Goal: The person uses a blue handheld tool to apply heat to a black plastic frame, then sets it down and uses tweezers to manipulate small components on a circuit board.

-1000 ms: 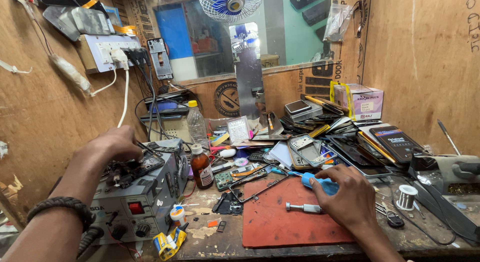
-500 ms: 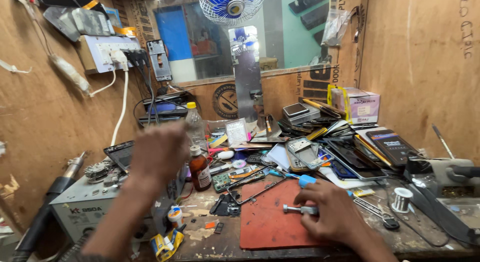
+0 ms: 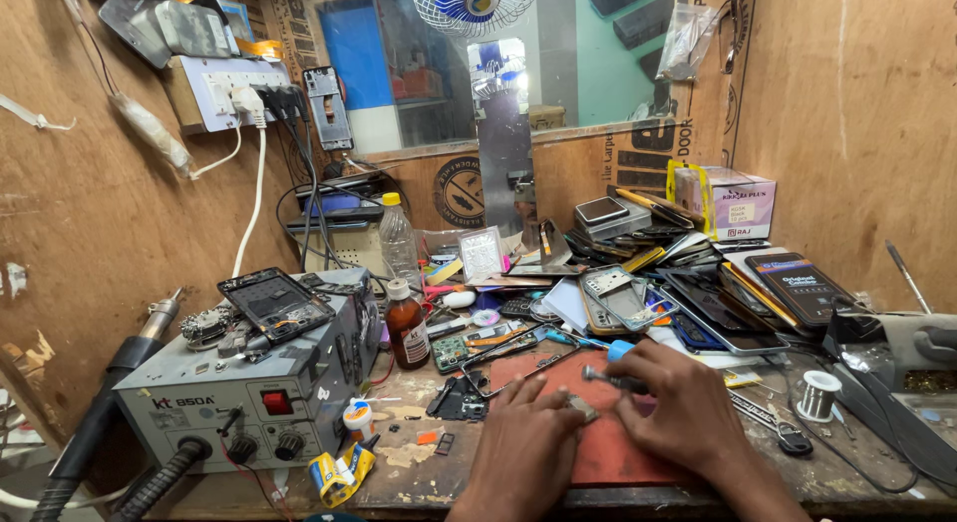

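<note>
hands meet over the red work mat [image 3: 618, 452] at the near edge of the bench. the left hand [image 3: 523, 447] lies knuckles up on the mat, fingertips pinning a small grey part [image 3: 581, 409] flat against it. the right hand [image 3: 683, 407] is closed around a slim screwdriver [image 3: 605, 376] with a metal shaft and a blue cap, its tip angled left towards that part. by the look of it this is the fastening or unfastening stage on a small phone component, and the coming move would seem to need a steady press and fine alignment, since the part is tiny and could skid on the mat.

the mat is smooth, matte and rectangular. the part looks like dull metal, flat and thin, its detail too small to read. to the left stands a boxy grey rework station [image 3: 244, 392] with a red switch and black knobs, an opened phone frame [image 3: 276, 303] resting on top. a brown glass bottle [image 3: 407, 325] with a white cap stands just beside it. far right lies a heap of glossy phone screens [image 3: 718, 303], and a spool of solder wire [image 3: 818, 393] sits on the scuffed wooden bench [image 3: 419, 472].
</note>
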